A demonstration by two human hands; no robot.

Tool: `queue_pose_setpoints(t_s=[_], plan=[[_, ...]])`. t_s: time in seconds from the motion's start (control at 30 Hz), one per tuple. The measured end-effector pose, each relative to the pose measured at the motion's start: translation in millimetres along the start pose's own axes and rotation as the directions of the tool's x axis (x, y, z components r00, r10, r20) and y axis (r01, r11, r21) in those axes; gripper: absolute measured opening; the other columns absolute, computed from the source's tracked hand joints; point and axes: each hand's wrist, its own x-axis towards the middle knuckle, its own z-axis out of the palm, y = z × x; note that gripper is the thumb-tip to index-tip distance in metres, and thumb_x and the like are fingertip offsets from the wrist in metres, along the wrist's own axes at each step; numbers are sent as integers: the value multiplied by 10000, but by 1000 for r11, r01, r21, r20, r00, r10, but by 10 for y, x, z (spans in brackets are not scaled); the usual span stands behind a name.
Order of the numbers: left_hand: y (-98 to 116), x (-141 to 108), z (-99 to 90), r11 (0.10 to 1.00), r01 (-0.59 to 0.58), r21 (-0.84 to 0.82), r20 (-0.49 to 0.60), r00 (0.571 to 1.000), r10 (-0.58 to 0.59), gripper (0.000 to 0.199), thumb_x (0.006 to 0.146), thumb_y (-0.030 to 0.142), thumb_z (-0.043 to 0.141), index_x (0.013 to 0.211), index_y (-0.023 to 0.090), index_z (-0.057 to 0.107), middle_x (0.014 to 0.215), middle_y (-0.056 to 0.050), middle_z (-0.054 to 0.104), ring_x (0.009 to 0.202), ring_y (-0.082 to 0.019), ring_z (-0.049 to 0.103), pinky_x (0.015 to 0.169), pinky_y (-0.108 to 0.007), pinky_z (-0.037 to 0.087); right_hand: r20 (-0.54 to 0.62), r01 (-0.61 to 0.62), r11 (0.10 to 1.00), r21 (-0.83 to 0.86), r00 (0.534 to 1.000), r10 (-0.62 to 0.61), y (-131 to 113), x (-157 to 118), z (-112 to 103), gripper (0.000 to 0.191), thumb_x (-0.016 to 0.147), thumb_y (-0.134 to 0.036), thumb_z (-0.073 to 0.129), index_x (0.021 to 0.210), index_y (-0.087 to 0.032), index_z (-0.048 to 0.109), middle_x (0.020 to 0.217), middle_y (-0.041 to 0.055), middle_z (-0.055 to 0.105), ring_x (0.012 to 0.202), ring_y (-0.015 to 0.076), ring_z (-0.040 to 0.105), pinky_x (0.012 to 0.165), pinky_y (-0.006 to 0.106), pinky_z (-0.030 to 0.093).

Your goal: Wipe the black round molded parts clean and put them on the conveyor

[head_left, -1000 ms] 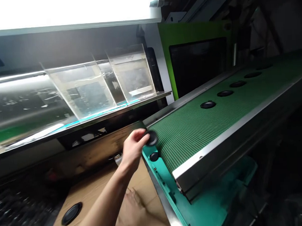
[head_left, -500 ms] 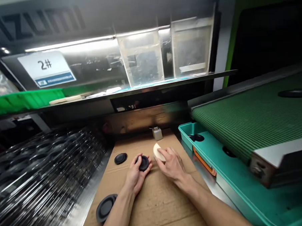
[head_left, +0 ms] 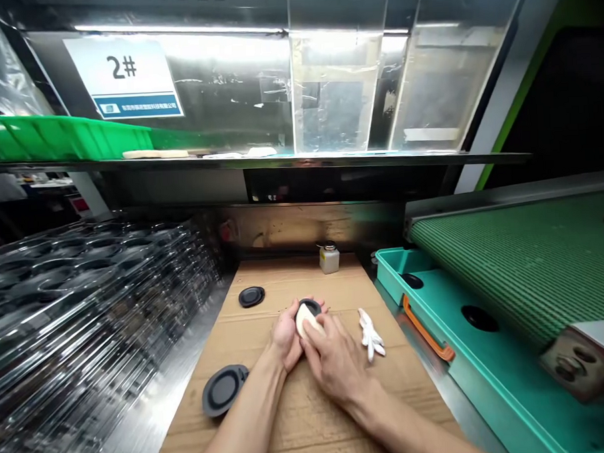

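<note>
A small black round plastic lid (head_left: 313,305) sits in my left hand (head_left: 285,335), whose fingers curl round its edge. My right hand (head_left: 335,358) grips a cream-white sponge pad (head_left: 304,320) and holds it against the lid's face, covering much of it. Both hands are over a cardboard sheet (head_left: 310,413). Left of them lie another black lid (head_left: 252,296) and a larger dark grey round piece (head_left: 224,390), partly behind my left forearm. To the right of my right hand is a crumpled white glove (head_left: 371,335).
A small bottle (head_left: 329,259) stands at the cardboard's far end. Stacked clear trays (head_left: 104,288) line the left. On the right, a teal bin (head_left: 509,378) holding black pieces sits beside a green conveyor belt (head_left: 528,250). A metal shelf with a green crate (head_left: 62,138) runs across above.
My right hand has brought the sponge pad left onto the lid in my left hand. The white glove, hidden before, now shows. The camera view has tilted down and levelled.
</note>
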Motion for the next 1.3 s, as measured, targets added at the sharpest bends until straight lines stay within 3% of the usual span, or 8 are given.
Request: queue_pose_setpoints(t_s=[0.13, 0.27, 0.4, 0.5, 0.73, 0.97, 1.1, 1.3], plan=[[-9, 14, -5, 999, -24, 23, -17, 1000, 24, 269, 928, 277, 434, 998, 91, 615, 1041, -158, 680, 966, -235, 654, 882, -385, 521, -36, -145, 988, -53, 989, 143, -42, -29, 2, 307, 936, -318, 402, 1171, -265, 593, 1028, 96, 563, 929, 223, 495, 754, 312, 410], [25, 19, -20, 1000, -3, -1, -19, 1000, 3, 238, 922, 266, 448, 978, 100, 608, 1036, -158, 679, 931, -228, 662, 856, -384, 533, 16, 19, 1000, -2, 1000, -19, -19, -38, 34, 316, 917, -323, 434, 1198, -289, 574, 1109, 85, 550, 967, 224, 489, 799, 321, 419], [75, 32, -40, 999, -48, 12, 3, 999, 48, 239, 926, 264, 449, 979, 89, 602, 1038, -170, 673, 912, -225, 666, 828, -387, 541, -84, -185, 981, 52, 979, 188, 241, 98, 53, 312, 907, -323, 449, 1162, -234, 604, 1038, 100, 572, 980, 233, 507, 859, 349, 421], [108, 50, -50, 997, -71, -16, -20, 997, 70, 257, 922, 304, 464, 1022, 101, 585, 1056, -175, 667, 921, -244, 665, 789, -395, 547, -140, -200, 955, 217, 962, 233, 358, 127, 19, 423, 864, -343, 518, 1261, -197, 514, 1118, 107, 548, 1043, 227, 512, 900, 339, 422], [60, 43, -38, 996, -73, -47, 4, 997, 73, 299, 892, 345, 518, 1087, 129, 582, 1037, -146, 668, 949, -245, 652, 863, -412, 515, 192, -207, 899, 386, 971, 141, 181, -10, -143, 479, 732, -297, 652, 1194, -263, 532, 1115, 44, 599, 1004, 206, 574, 883, 329, 430], [-56, 2, 33, 1000, -8, -5, 94, 996, 8, 293, 916, 318, 462, 1080, 126, 610, 1049, -133, 670, 992, -240, 637, 939, -396, 469, 162, -248, 825, 507, 968, 191, 212, 39, -121, 383, 822, -377, 579, 1190, -269, 585, 1099, 28, 672, 987, 199, 618, 880, 328, 453], [-114, 1, 65, 1000, 5, 14, 93, 996, -6, 301, 923, 323, 450, 1041, 109, 626, 1016, -132, 678, 986, -232, 636, 940, -362, 467, 118, -213, 705, 677, 976, 182, 212, 92, -27, 305, 863, -383, 530, 1106, -244, 651, 1106, 24, 674, 1002, 173, 616, 900, 295, 455], [-96, -33, 40, 997, 7, 73, 13, 1000, -8, 311, 906, 339, 477, 1050, 108, 627, 946, -134, 681, 919, -250, 660, 860, -390, 516, 393, -381, 581, 719, 913, 112, 271, 87, -74, 302, 801, -363, 592, 1016, -177, 693, 934, 37, 716, 817, 174, 653, 698, 255, 493]])
